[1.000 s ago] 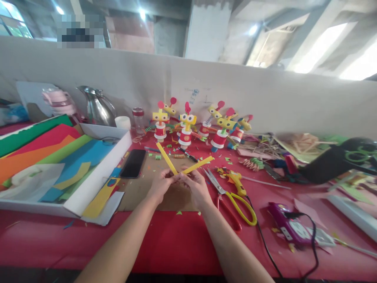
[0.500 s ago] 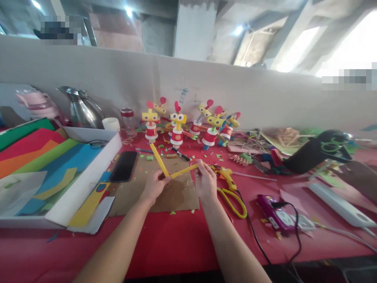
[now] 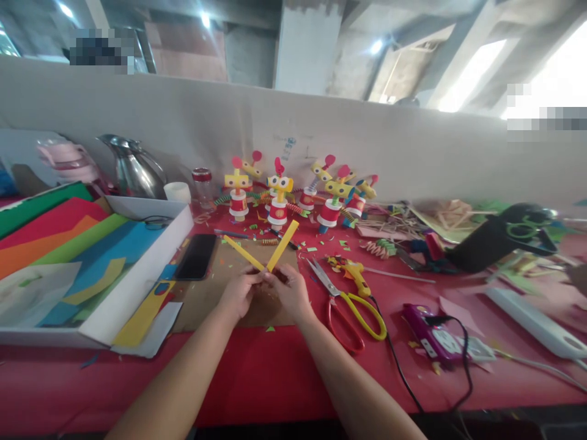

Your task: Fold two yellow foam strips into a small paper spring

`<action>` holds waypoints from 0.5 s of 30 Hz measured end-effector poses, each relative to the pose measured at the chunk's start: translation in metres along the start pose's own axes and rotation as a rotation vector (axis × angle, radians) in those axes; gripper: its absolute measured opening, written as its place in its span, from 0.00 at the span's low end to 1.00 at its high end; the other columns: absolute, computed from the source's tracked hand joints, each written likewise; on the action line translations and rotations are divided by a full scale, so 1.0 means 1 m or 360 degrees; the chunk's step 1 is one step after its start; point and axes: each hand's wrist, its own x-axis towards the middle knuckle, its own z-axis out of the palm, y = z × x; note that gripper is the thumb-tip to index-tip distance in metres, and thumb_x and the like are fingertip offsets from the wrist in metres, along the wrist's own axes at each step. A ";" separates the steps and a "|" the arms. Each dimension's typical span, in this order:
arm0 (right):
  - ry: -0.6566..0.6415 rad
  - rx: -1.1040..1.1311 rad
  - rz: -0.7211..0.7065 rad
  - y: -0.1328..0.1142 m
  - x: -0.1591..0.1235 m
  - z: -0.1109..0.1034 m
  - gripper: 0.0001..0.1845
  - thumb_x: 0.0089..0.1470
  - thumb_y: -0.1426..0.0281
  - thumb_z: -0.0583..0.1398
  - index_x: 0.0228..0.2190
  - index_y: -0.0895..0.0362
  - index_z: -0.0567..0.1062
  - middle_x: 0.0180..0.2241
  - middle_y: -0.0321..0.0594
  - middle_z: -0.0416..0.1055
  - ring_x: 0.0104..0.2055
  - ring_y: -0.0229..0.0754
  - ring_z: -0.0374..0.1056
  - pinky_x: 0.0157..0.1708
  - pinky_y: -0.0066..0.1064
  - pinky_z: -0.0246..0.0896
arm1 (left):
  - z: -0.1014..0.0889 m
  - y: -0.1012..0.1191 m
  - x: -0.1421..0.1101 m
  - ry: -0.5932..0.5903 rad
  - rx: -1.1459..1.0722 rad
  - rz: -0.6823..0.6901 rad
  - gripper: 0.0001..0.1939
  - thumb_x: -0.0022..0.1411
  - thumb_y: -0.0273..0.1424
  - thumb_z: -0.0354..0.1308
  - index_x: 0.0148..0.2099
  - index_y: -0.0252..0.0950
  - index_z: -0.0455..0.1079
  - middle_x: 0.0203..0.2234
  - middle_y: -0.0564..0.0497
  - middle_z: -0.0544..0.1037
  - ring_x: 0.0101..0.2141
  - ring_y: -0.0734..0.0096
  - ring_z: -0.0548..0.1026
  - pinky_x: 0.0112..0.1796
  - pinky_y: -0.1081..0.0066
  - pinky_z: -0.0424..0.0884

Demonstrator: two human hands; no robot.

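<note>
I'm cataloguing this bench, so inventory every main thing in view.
Paper strips: apparently two, yellow, centre
Cardboard: one, brown, beneath strips
Scissors: one, red and yellow handles, right
Glue gun: one, yellow, beside scissors
Power socket: one, purple, right
Toy figures: at least six, red and yellow, back
Smartphone: one, black, left
Open box: one, white, far left
Jug: one, silver, back left
Cup: one, white, beside jug
Left hand: one, gripping strips
Right hand: one, gripping strips

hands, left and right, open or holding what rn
Left hand: closed, pinching the yellow V-shaped strip near its corner.
Right hand: closed, pinching it too.
</note>
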 end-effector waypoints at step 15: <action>0.0080 0.0442 0.0248 -0.002 0.001 -0.005 0.14 0.46 0.63 0.64 0.36 0.54 0.79 0.34 0.39 0.75 0.35 0.42 0.68 0.38 0.33 0.63 | 0.010 0.003 -0.009 -0.0015 -0.0062 -0.0063 0.10 0.42 0.29 0.68 0.31 0.32 0.77 0.22 0.50 0.79 0.25 0.73 0.74 0.32 0.73 0.67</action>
